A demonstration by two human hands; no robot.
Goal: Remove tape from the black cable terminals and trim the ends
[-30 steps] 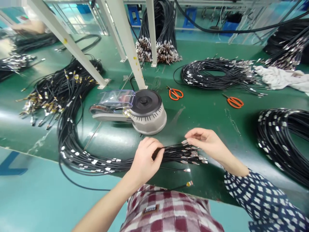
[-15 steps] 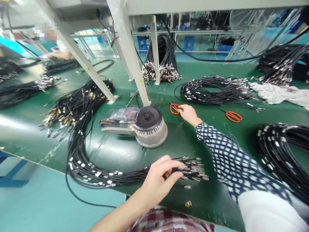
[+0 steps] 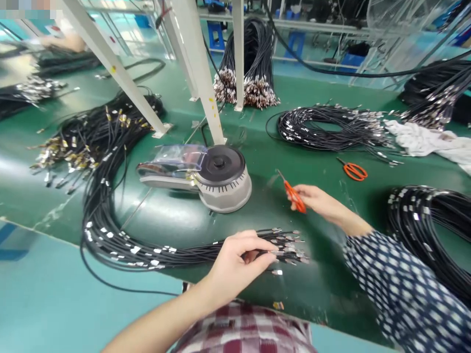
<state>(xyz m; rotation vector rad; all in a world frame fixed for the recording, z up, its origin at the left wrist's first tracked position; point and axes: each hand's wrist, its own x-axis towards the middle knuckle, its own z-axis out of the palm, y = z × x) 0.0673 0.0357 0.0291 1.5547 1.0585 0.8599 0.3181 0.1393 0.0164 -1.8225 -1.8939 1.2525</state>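
Near the front of the green table, my left hand (image 3: 233,262) pinches thumb and forefinger on the end of a black cable. It rests over a bundle of black cables (image 3: 184,256) with white tags and metal connectors, whose tips fan out just right of the fingers. To the upper right, my right hand (image 3: 312,201) is closed on a pair of scissors (image 3: 295,197) with orange handles. Their blades point up and to the left, above the table surface. One loose cable end with a white tag (image 3: 279,272) lies below the left fingertips.
A round grey tape dispenser (image 3: 225,191) stands behind the bundle, beside white frame posts (image 3: 211,105). Second orange scissors (image 3: 355,171) lie at right. Coiled cables (image 3: 415,220) and a white cloth (image 3: 427,142) are farther right. At upper left, a person's arm (image 3: 68,41) shows.
My right hand has lifted the scissors off the table and brought them nearer and to the right. My left hand stays at the cable ends. The view has tilted down somewhat.
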